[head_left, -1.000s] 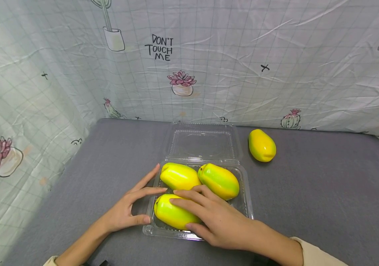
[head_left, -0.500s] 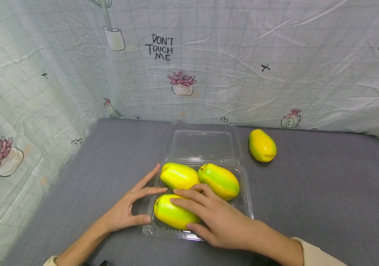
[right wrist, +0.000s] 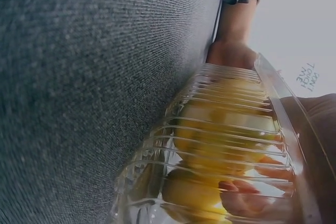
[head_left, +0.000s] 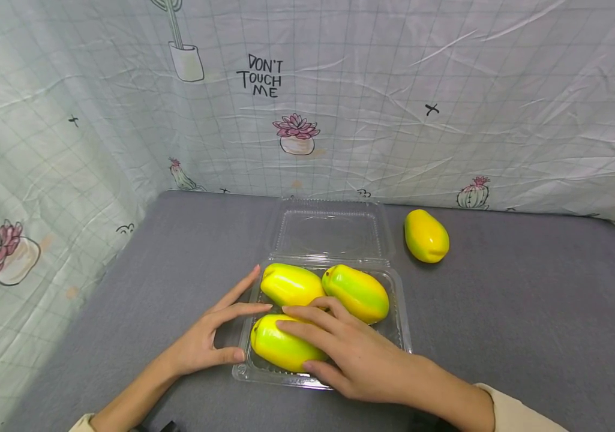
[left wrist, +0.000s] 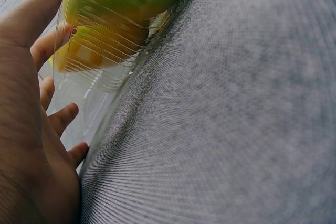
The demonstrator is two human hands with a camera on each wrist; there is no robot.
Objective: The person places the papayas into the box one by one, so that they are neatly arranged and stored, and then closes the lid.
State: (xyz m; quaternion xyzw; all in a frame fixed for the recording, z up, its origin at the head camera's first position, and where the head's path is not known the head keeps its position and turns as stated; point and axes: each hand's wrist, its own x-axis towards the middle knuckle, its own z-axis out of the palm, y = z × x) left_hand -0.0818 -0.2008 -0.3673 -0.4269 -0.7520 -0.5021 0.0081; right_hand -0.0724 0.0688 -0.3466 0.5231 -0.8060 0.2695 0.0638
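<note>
A clear plastic clamshell box (head_left: 403,318) lies with its lid (head_left: 331,234) folded back on the grey cloth. Inside are a back left papaya (head_left: 290,285), a back right papaya (head_left: 358,293) and a front papaya (head_left: 280,345), all yellow-green. My right hand (head_left: 363,354) holds the front papaya, fingers over its top and thumb on its near side. Spread fingers of my left hand (head_left: 199,342) touch the box's left rim. Through the ribbed wall, the right wrist view shows papayas (right wrist: 220,129) and fingertips. The front papaya's right end is hidden under my right hand.
Another yellow papaya (head_left: 426,236) lies on the grey cloth (head_left: 512,300), behind and right of the box. A patterned white curtain (head_left: 361,108) hangs along the back and left side. A small dark object (head_left: 169,426) shows at the bottom edge.
</note>
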